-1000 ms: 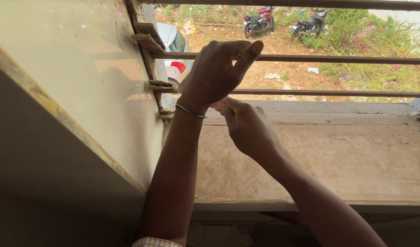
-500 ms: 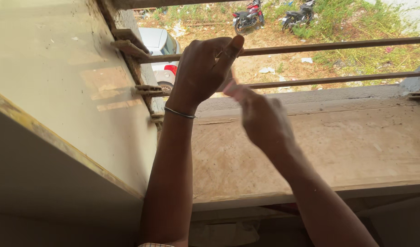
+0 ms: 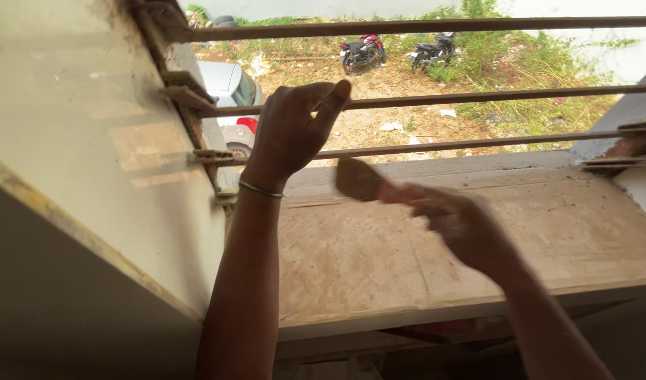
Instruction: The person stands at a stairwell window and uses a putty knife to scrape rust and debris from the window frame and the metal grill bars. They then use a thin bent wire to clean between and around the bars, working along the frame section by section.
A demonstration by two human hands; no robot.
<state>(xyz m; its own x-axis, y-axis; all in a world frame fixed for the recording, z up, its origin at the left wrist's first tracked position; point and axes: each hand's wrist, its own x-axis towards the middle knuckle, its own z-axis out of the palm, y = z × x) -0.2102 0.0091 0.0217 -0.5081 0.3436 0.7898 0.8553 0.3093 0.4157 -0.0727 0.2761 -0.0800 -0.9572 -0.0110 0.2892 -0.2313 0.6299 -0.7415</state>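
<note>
The left hand (image 3: 295,130) is raised in the upper middle of the frame, its fingers curled round the middle window bar (image 3: 477,96), thumb tip up near the bar; a thin bangle (image 3: 261,190) circles the wrist. The right hand (image 3: 463,229) sits lower, right of centre, blurred, with fingers closed on the handle of a small brush (image 3: 358,179) (its dark head points toward the upper left, just below the left hand). The brush head hangs over the back edge of the wooden sill (image 3: 351,260), which fills the lower middle. The two hands are apart. A pale wall (image 3: 77,155) takes up the left side. Beyond the bars, at the top, two motorbikes (image 3: 397,51) stand on bare ground, and a silver car (image 3: 228,88) shows in the upper left.
</note>
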